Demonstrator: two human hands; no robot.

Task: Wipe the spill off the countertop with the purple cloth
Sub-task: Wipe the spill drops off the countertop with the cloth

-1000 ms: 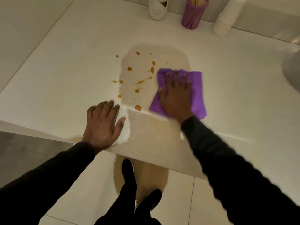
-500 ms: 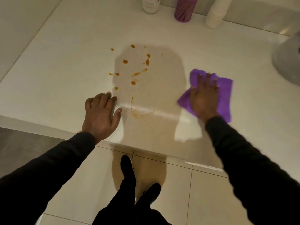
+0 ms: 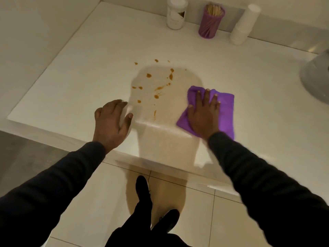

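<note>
Orange-brown spill drops [image 3: 156, 86] are scattered over the middle of the white countertop [image 3: 80, 77]. The purple cloth [image 3: 224, 111] lies flat just right of the drops. My right hand [image 3: 203, 113] presses down on it with the fingers spread, covering its left half. My left hand [image 3: 111, 122] rests flat on the counter near the front edge, left of the spill, holding nothing. A thin orange streak [image 3: 154, 114] sits between the two hands.
Along the back wall stand a white jar [image 3: 176, 14], a purple cup of wooden sticks [image 3: 210, 24] and a stack of white paper cups [image 3: 243, 25]. A grey rounded object [image 3: 316, 75] sits at the right edge. My shoes [image 3: 142, 188] stand on the tiled floor below.
My right hand slid the cloth right, away from the drops, then back left toward them. The curved smear near the front edge has shrunk to a thin streak. My left hand stayed put.
</note>
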